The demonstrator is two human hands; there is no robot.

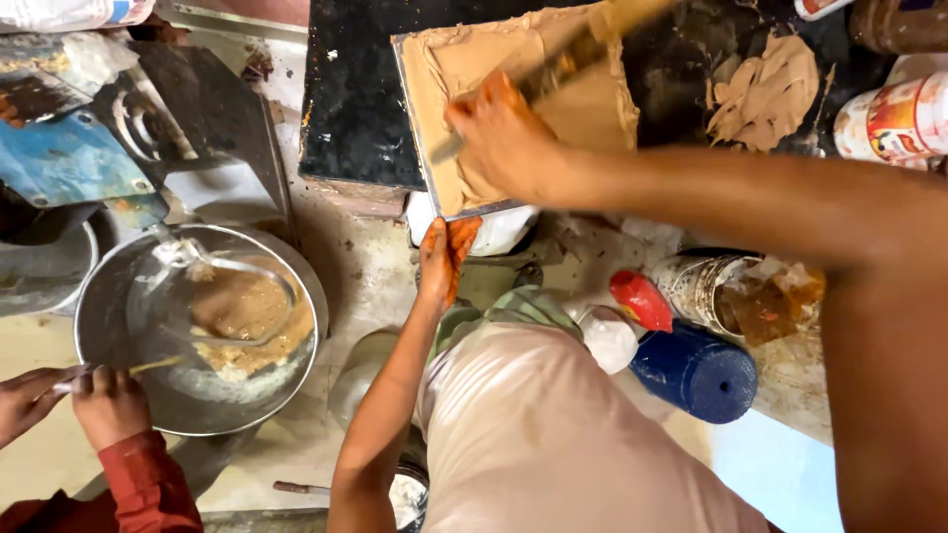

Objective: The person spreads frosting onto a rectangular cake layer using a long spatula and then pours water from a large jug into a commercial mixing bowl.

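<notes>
We spread tan paste on a tilted tray.
Our right hand (504,138) is clenched around a scraper (568,67) lying across the paste-covered metal tray (523,99), which leans on a black slab (355,99); our left hand (444,259), fingers loose and stained orange, touches the tray's lower edge, grasping nothing we can see.

Round steel bowl (109,341) of brownish mix sitting on the floor at left, a red-sleeved co-worker's hands (74,395) hovering beside it, blue ribbed container (691,370) lying on its side, red-capped white bottle (622,321) leaning nearby, printed tin (894,118) standing at right.
</notes>
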